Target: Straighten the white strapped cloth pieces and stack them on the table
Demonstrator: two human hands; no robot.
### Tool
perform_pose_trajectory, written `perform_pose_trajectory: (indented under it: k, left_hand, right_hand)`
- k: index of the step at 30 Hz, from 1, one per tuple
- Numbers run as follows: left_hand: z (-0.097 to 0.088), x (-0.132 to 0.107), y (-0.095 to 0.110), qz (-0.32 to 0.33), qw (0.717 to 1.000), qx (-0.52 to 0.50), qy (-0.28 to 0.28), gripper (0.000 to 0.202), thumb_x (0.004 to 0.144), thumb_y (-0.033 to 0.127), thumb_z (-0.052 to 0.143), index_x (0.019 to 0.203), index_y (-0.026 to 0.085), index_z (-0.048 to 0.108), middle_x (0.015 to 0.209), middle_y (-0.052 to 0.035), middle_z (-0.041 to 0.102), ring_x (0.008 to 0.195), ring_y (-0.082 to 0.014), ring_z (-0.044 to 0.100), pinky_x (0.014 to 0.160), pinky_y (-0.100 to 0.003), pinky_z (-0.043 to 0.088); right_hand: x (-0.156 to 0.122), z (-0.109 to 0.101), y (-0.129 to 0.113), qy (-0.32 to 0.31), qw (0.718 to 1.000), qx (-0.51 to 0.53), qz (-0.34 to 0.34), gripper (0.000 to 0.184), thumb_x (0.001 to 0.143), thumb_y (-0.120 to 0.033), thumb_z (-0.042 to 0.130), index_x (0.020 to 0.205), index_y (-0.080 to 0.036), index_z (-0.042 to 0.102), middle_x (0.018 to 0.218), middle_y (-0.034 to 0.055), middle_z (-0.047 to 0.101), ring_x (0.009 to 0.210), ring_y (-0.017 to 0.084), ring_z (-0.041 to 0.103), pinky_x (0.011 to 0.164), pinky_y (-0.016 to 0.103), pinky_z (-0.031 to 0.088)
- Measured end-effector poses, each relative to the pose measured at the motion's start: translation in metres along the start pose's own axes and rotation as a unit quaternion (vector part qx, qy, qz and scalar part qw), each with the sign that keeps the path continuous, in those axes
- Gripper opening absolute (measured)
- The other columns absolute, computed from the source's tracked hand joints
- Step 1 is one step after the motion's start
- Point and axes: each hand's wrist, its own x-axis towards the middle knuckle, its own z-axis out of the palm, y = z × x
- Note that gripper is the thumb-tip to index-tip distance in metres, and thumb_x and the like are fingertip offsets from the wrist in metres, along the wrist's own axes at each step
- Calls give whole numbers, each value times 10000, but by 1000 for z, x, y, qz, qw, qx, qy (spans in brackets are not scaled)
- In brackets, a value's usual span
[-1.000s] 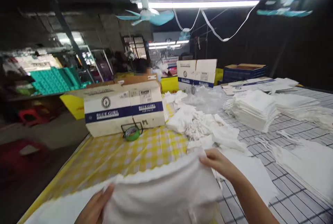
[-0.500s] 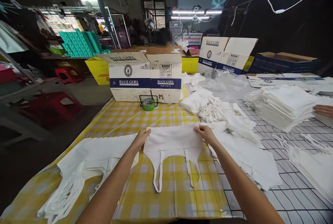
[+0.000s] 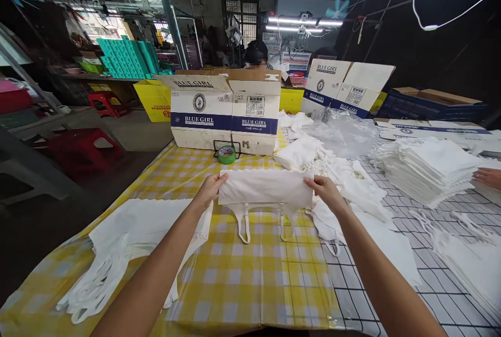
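Note:
I hold a folded white cloth bag [image 3: 266, 188] by its two ends, a little above the yellow checked tablecloth [image 3: 250, 279]. My left hand [image 3: 210, 189] pinches its left end and my right hand [image 3: 324, 190] pinches its right end. Two white handle loops [image 3: 245, 222] hang down from the bag's lower edge. A flat pile of the same white bags [image 3: 136, 232] lies under my left forearm, handles toward me.
A BLUE GIRL carton [image 3: 225, 112] and a green tape roll [image 3: 226, 154] stand beyond the bag. Loose white bags [image 3: 344, 180] and a tall neat stack [image 3: 426, 167] cover the right side. Another person's hand [image 3: 487, 176] rests at the right edge. Red stools [image 3: 84, 146] stand left.
The bundle I held close to me has been stretched out over the table and folded shorter, then lifted and moved further away. The view dropped from the ceiling to the table.

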Motion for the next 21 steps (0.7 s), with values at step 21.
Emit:
perform_pose_trajectory:
  k: [21]
  left_hand:
    - [-16,-37,86,61,997,-41,0,411,686,508,684,854,133,680,763,-38,690,627,-131,576,581,-219,438]
  right_hand:
    - [-5,-31,-71,23,996,49,-73,323,737,-492,657,718,-170,671,619,15,571,560,121,473,512,242,380]
